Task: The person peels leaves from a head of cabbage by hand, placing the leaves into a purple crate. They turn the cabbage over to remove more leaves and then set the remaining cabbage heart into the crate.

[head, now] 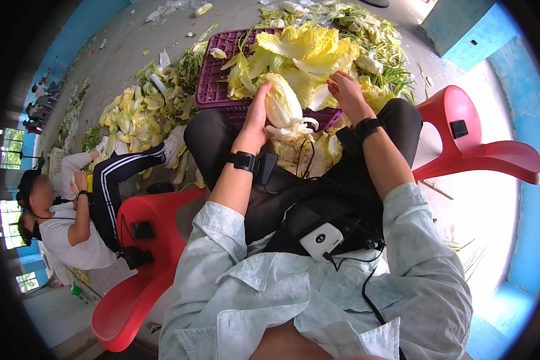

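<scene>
My left hand (255, 118) grips a peeled napa cabbage (282, 101) by its side, above the near edge of a purple plastic crate (205, 74). The cabbage's pale stem end points toward me, with torn leaf bases curling from it. Loose yellow-green cabbage leaves (308, 49) are heaped on the crate just beyond. Beside that heap, my right hand (348, 95) has its fingers slightly curled and apart, with nothing visible in them. Its fingertips are close to the leaves; whether they touch is unclear.
Trimmed leaves (132, 114) lie in piles left of the crate, and greens (378, 36) spread behind it. Red plastic chairs (150, 256) stand at both sides. A seated person (78, 220) works at left. A cabled white device (320, 240) rests on my lap.
</scene>
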A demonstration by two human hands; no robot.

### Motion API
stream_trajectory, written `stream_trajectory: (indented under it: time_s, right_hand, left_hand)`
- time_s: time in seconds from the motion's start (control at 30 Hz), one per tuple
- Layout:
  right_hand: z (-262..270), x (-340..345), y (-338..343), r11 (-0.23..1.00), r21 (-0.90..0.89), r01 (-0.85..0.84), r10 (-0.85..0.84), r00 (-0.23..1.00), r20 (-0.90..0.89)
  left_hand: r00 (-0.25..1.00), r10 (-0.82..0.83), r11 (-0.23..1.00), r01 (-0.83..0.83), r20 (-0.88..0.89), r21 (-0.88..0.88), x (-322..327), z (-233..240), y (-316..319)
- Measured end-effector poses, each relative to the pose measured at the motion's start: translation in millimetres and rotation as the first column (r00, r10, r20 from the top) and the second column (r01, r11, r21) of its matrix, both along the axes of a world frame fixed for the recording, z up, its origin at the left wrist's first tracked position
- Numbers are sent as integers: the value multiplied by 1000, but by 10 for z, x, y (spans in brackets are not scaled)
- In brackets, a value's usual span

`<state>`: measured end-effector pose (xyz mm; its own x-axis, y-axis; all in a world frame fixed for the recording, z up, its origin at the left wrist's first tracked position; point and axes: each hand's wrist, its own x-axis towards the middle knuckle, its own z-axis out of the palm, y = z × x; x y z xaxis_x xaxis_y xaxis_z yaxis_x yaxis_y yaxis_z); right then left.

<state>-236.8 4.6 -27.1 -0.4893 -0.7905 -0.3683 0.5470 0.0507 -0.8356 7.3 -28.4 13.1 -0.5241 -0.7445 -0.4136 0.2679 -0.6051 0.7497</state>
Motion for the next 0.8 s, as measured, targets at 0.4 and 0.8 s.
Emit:
stream_trajectory:
  time_s: [0.4,0.8]
  right_hand:
    - [57,6,0,999,-4,-36,36,998,-58]
    - [-143,-104,-14,957,273,97,13,927,-375]
  left_hand:
    - [1000,-10,1000,11,6,-19,-4,-25,-2]
    - [1000,-13,1000,13,7,-21,9,-44,-11]
